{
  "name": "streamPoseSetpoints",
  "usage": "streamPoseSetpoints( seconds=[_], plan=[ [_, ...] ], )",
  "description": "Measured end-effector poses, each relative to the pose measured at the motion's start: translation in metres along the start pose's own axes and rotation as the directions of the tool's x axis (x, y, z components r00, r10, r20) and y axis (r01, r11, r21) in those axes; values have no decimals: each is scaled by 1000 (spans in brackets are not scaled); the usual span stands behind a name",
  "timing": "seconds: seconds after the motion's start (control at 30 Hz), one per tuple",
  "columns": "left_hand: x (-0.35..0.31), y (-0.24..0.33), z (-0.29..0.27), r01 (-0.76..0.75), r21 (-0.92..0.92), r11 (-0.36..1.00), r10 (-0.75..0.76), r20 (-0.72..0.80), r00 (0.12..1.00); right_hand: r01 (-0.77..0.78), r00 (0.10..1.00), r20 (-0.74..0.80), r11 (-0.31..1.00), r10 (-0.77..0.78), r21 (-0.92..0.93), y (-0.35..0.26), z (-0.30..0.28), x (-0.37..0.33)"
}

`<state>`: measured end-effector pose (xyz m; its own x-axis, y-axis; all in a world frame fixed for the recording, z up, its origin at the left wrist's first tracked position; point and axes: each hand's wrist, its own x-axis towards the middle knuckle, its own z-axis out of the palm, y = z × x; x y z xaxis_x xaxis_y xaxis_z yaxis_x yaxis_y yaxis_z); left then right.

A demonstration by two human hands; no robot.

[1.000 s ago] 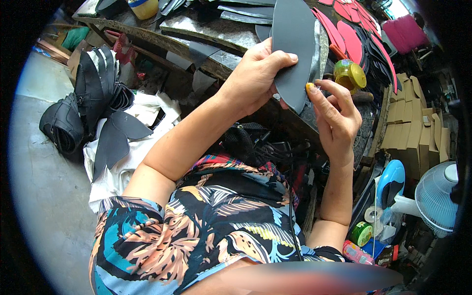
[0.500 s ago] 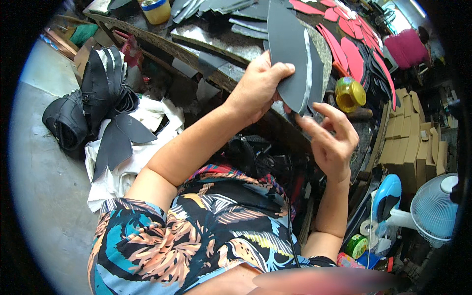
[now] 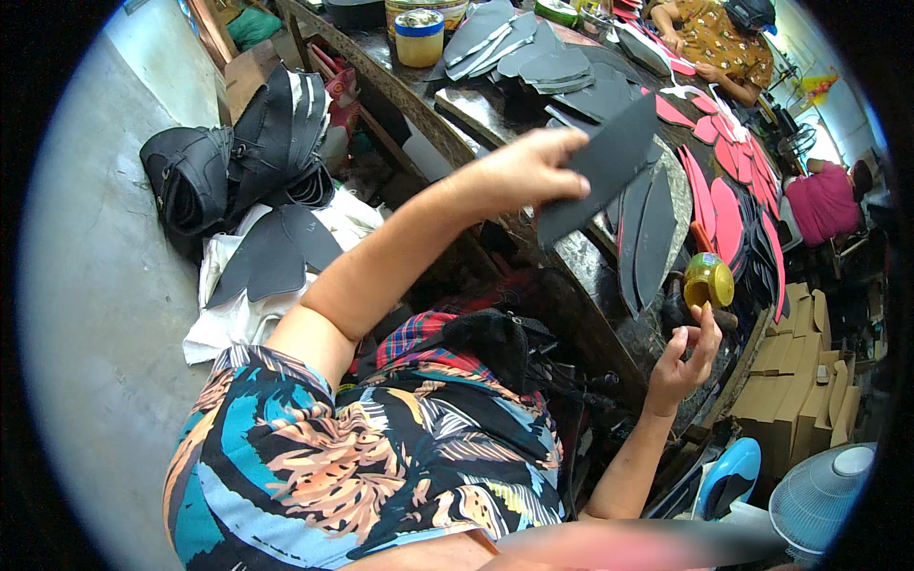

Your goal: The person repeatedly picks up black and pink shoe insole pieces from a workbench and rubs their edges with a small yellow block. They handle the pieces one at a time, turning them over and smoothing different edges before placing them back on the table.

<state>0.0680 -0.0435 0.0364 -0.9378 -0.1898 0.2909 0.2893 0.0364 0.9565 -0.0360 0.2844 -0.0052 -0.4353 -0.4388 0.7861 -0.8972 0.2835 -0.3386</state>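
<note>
My left hand (image 3: 535,173) grips a dark grey leaf-shaped cut piece (image 3: 614,157), thumb on one face, holding it tilted above the workbench (image 3: 457,107). Close beyond it on the bench lie long, narrow dark cut pieces (image 3: 647,249). My right hand (image 3: 680,369) is raised at the bench's near right edge, its fingers partly bent and apart, with nothing visible in them. Just past its fingertips, a jar with a yellow rim (image 3: 709,280) lies tilted.
Red cut pieces (image 3: 728,219) spread across the right of the bench. Grey pieces (image 3: 543,62) and a blue-rimmed tub (image 3: 419,40) lie toward the back. Black bundles (image 3: 186,181) sit at left. Cardboard boxes (image 3: 781,371) and a fan (image 3: 824,500) stand at right. A co-worker (image 3: 714,43) sits across.
The view has shifted. My left hand has turned the dark piece, so its white-edged strip no longer shows. My right hand has drawn away from the piece, toward the lower right near the jar.
</note>
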Motion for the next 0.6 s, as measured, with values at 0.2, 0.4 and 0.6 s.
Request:
streamPoseSetpoints(
  seconds=[0.2, 0.4, 0.6],
  plan=[
    [68, 26, -93, 88, 218, 972, -23, -286, 958, 60, 998, 29, 998, -60, -16, 1, 6, 5],
    [95, 30, -121, 351, 920, 171, 309, -389, 868, -3, 1000, 7, 999, 3, -54, -13, -11, 14],
    [32, -10, -4, -292, 864, 410, 480, 68, 875, -123, 924, 280, 897, 260, -425, -23, -60, 50]
  ],
)
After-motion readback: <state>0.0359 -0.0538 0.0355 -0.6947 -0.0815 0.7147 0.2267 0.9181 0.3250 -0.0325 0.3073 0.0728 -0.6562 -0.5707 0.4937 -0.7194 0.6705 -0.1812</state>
